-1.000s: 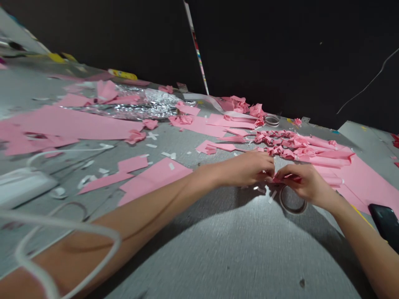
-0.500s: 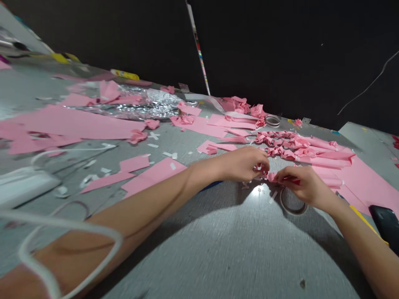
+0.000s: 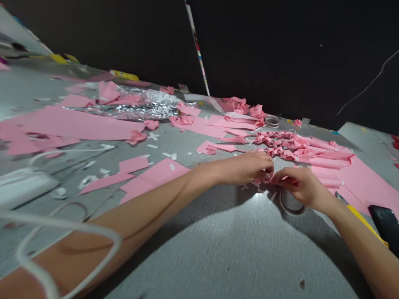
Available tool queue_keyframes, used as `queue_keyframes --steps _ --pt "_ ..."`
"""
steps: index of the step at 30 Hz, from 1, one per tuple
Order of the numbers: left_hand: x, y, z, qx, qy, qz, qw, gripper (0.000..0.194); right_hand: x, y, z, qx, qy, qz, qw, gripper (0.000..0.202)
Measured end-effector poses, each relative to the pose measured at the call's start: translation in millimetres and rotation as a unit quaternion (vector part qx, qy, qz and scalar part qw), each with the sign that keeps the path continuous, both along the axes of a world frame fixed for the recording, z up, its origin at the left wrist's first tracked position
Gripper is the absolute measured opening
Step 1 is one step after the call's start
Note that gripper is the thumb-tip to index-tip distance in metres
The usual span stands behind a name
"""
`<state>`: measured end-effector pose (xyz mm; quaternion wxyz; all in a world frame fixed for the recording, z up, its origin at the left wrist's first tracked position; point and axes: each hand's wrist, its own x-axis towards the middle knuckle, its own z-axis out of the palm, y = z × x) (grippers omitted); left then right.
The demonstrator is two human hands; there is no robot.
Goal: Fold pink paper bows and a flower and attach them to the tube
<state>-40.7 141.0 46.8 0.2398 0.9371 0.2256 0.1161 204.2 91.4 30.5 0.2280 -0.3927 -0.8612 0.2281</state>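
My left hand point(image 3: 258, 166) is closed over a small twisted strip of pink paper point(image 3: 264, 178), most of it hidden under the fingers. From the right, my right hand point(image 3: 294, 182) pinches the end of that same strip, its fingertips close to the left ones. Just behind both hands lie several crumpled pink paper stems point(image 3: 283, 153) with ruffled left ends and rolled right ends. A roll of tape point(image 3: 291, 204) lies on the table below my right hand. Bits of white tape point(image 3: 273, 197) are scattered beside it.
Flat pink paper sheets point(image 3: 75, 122) and crinkled silver foil point(image 3: 162, 101) cover the left back. A white cable point(image 3: 102, 232) loops over my left forearm. At right are a yellow cutter point(image 3: 368, 226) and a black phone point(image 3: 385, 226). A black panel point(image 3: 264, 50) bounds the table behind.
My left hand has shifted slightly right, nearer to my right hand, and covers more of the pink strip. My right hand stays almost where it was.
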Motion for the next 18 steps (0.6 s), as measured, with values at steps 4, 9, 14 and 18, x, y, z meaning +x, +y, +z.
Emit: queue_keyframes --steps 4,9,14,18 --pt "1.2 -1.4 -1.4 -0.025 -0.009 0.016 1.000 0.012 -1.5 -1.3 2.1 -0.006 0.017 0.002 1.000 0.021" --pt "2.7 -3.2 -5.5 -0.085 -0.070 0.033 0.993 0.012 -2.9 -1.5 2.2 -0.040 0.054 -0.009 0.998 0.022" --pt "8.6 -9.7 -6.6 -0.166 -0.152 0.084 0.971 0.007 -1.1 -0.1 -1.9 -0.093 0.107 -0.021 0.990 0.015" --pt "13.1 -12.3 -9.7 -0.240 -0.190 0.122 0.944 0.007 -0.7 0.5 -2.7 -0.107 0.124 -0.036 0.986 0.013"
